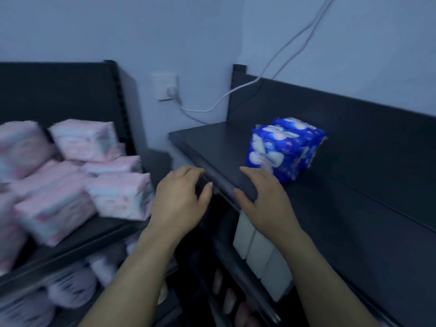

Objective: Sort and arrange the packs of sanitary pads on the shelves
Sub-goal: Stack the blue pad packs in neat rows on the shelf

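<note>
Two blue packs of sanitary pads stand upright, one behind the other, on the dark top shelf at the right. Several pink packs lie piled on the dark shelf at the left. My left hand hovers in the gap between the two shelves, its fingers loosely bent and holding nothing. My right hand is over the front edge of the right shelf, just in front of the blue packs, fingers relaxed and holding nothing. Whether it touches the shelf I cannot tell.
White packs stand in a row on the shelf below the right top shelf. Pale pink packs fill the lower left shelf. A wall socket with a white cable sits in the corner behind.
</note>
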Demonstrator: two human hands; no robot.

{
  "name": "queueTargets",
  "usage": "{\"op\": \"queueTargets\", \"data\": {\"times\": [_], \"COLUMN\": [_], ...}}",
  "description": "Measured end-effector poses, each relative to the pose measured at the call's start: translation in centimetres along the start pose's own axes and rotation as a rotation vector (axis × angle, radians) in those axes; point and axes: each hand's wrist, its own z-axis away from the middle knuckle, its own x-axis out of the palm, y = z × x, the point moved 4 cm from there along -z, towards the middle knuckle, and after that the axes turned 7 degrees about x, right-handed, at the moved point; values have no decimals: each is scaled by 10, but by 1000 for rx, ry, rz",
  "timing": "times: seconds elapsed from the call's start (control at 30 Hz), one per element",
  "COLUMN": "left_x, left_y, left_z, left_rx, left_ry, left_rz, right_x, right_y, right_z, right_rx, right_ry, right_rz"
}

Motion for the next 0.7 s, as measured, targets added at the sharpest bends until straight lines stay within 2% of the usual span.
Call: {"op": "queueTargets", "data": {"times": [0.1,0.2,0.37,0.7], "left_x": [-45,-91,-167,-330], "left_y": [-16,-36,-70,-104], "left_z": [36,77,161,359], "left_rx": [-60,-155,-323,-690], "left_ry": [81,162,243,363], "left_rz": [-72,-154,-327,-650], "right_x": [19,38,78,138], "right_y": [-42,-89,-183,-402], "right_z": [9,23,53,178], "right_rx": [-76,-220,-367,-694], "right_ry": [-80,-66,-199,-443], "right_rz": [-60,-144,-249,-443]}}
